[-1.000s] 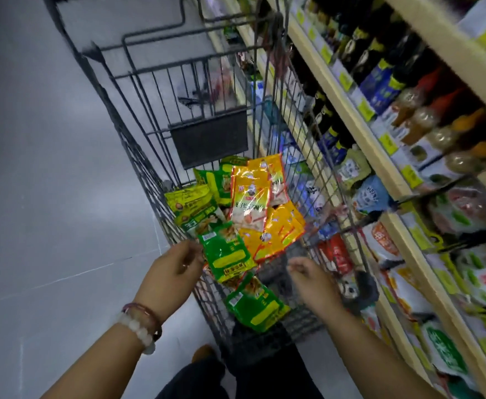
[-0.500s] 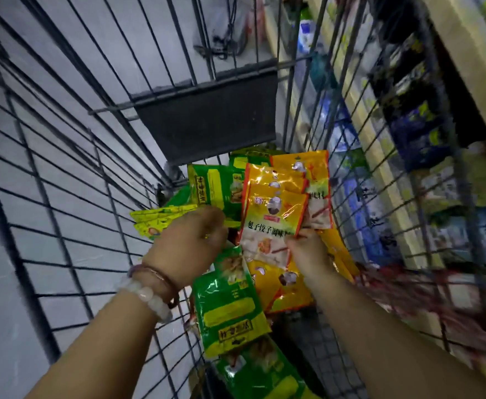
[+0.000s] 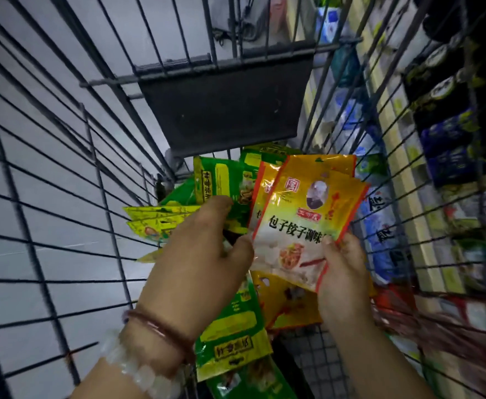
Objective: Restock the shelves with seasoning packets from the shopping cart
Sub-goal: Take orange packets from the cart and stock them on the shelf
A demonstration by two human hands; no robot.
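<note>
Both forearms are bare, no sleeves showing. The left wrist carries a thin dark reddish bracelet [image 3: 161, 329] and, just behind it toward the elbow, a bracelet of pale translucent beads [image 3: 138, 370].

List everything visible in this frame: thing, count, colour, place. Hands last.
shopping cart: one, dark wire, fills the frame, seen from above
seat flap: one, dark grey, on the cart's far end wall
orange seasoning packets: at least three, orange-yellow with red edges, fanned at centre; more lie in the cart below
green seasoning packets: several, green and yellow, on the cart floor left and near side; exact count unclear
shelves: beige edges, right of the cart, stocked with blurred blue, white and dark goods
floor: grey, left, through the wires
bracelets: two, one dark red, one pale beads, left wrist
left hand: touches the orange packets' left edge
right hand: pinches the front orange packet
</note>
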